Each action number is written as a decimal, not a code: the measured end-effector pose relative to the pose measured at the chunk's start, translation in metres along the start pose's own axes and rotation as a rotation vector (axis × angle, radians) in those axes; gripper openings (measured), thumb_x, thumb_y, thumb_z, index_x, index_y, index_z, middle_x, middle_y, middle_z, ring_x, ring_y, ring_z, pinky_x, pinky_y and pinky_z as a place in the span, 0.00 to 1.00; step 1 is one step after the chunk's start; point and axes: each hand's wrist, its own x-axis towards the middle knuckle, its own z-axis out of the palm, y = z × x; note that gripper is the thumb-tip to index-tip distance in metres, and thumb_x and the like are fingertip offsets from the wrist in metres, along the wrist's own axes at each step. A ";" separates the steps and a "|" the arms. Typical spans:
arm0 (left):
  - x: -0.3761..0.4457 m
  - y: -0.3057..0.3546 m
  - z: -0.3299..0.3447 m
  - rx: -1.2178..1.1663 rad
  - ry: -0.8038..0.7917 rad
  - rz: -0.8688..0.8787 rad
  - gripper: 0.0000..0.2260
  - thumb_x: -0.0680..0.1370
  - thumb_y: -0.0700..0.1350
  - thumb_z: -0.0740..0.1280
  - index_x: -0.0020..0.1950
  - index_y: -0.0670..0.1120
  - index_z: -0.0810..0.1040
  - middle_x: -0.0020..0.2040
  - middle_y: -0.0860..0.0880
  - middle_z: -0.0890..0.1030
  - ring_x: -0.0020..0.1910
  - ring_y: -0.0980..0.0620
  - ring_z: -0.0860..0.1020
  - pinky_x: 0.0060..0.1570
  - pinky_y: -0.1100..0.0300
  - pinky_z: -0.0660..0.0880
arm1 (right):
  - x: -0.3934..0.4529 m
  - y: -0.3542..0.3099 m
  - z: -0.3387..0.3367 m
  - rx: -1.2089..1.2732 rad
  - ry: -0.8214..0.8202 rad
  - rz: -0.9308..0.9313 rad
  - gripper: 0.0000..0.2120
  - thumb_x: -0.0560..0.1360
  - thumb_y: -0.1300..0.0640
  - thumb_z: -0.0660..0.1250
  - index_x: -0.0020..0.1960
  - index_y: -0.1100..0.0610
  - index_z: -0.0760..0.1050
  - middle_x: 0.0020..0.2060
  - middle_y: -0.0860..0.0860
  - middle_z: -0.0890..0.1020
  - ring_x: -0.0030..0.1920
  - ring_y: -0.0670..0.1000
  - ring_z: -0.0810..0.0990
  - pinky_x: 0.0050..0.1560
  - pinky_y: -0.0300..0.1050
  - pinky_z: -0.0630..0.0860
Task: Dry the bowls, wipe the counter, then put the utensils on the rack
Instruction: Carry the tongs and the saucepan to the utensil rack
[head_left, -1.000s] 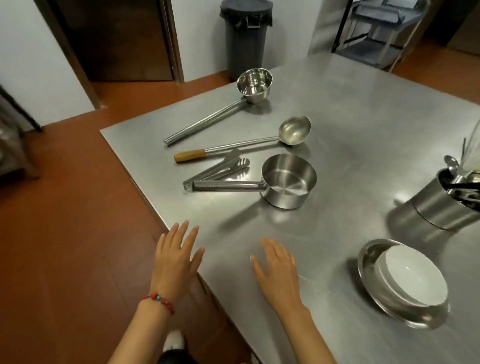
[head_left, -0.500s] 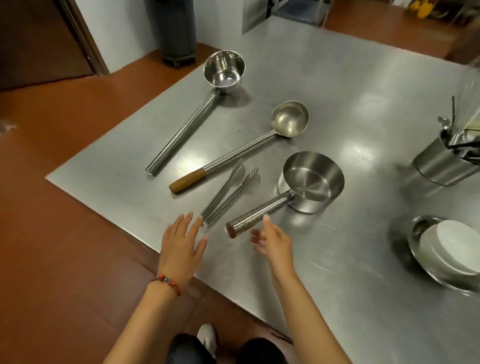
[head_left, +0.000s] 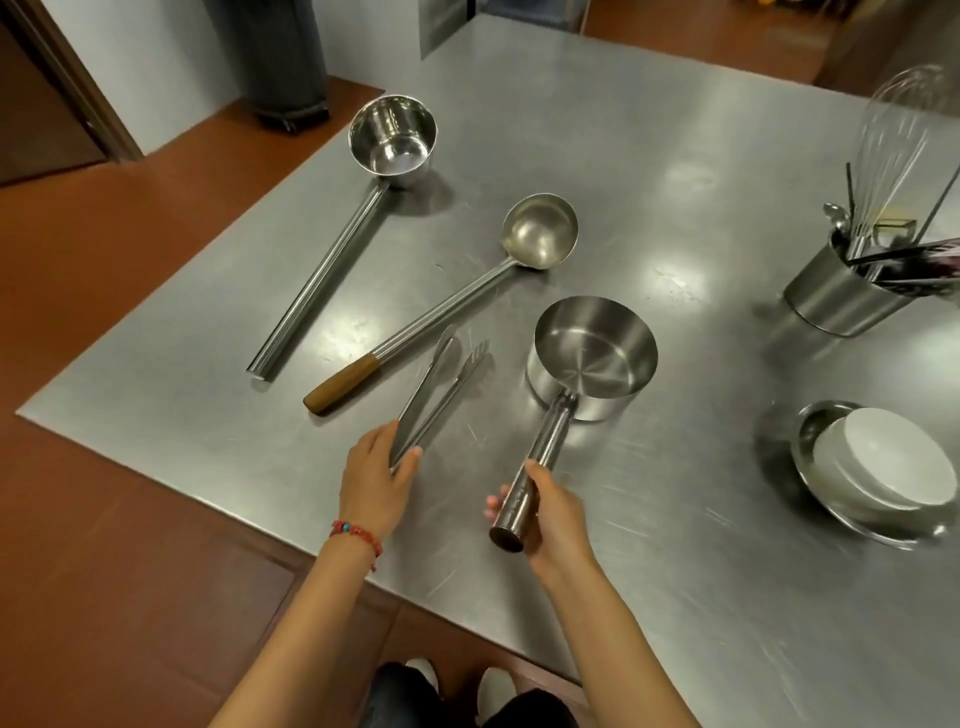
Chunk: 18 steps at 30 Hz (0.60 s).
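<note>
A red-brown tiled floor (head_left: 104, 545) and pale walls surround the wide brushed stainless-steel counter (head_left: 649, 130), with a dark grey wheeled bin (head_left: 280, 57) at the far left. On the counter lie a deep steel dipper with a long tubular handle (head_left: 392, 137) far left, a wooden-gripped steel ladle (head_left: 540, 231) beside it, a white bowl nested in a steel bowl (head_left: 883, 467) near right, and a steel utensil canister with a whisk (head_left: 836, 296) far right. The right hand (head_left: 556, 514) curls round the handle of the shallow steel saucepan (head_left: 592, 358) at the near edge, while the left hand (head_left: 374, 478), wearing a red bead bracelet (head_left: 356, 532), pinches the hinge end of the flat steel tongs (head_left: 441, 384).

Bright light from above makes white shiny spots on the worktop (head_left: 675, 156), and the right edge looks blurry and bent.
</note>
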 end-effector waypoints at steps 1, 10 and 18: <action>0.003 0.001 0.003 0.009 0.005 -0.027 0.21 0.77 0.49 0.63 0.68 0.42 0.68 0.63 0.40 0.74 0.62 0.42 0.69 0.62 0.48 0.70 | -0.002 -0.002 -0.008 0.007 0.002 0.006 0.07 0.76 0.58 0.65 0.47 0.63 0.72 0.33 0.58 0.78 0.25 0.54 0.80 0.25 0.45 0.79; 0.029 0.006 0.020 0.191 0.015 -0.188 0.24 0.73 0.51 0.69 0.64 0.40 0.71 0.57 0.39 0.72 0.56 0.41 0.72 0.54 0.49 0.73 | -0.007 -0.020 -0.043 -0.220 -0.004 -0.052 0.08 0.77 0.57 0.61 0.44 0.61 0.72 0.30 0.55 0.75 0.18 0.49 0.71 0.19 0.38 0.69; 0.015 0.013 0.013 -0.183 0.012 -0.270 0.08 0.71 0.48 0.71 0.40 0.43 0.80 0.29 0.47 0.79 0.28 0.52 0.77 0.29 0.61 0.76 | -0.010 -0.019 -0.056 -0.268 -0.055 -0.120 0.09 0.77 0.55 0.62 0.46 0.61 0.71 0.29 0.55 0.75 0.19 0.49 0.71 0.19 0.39 0.69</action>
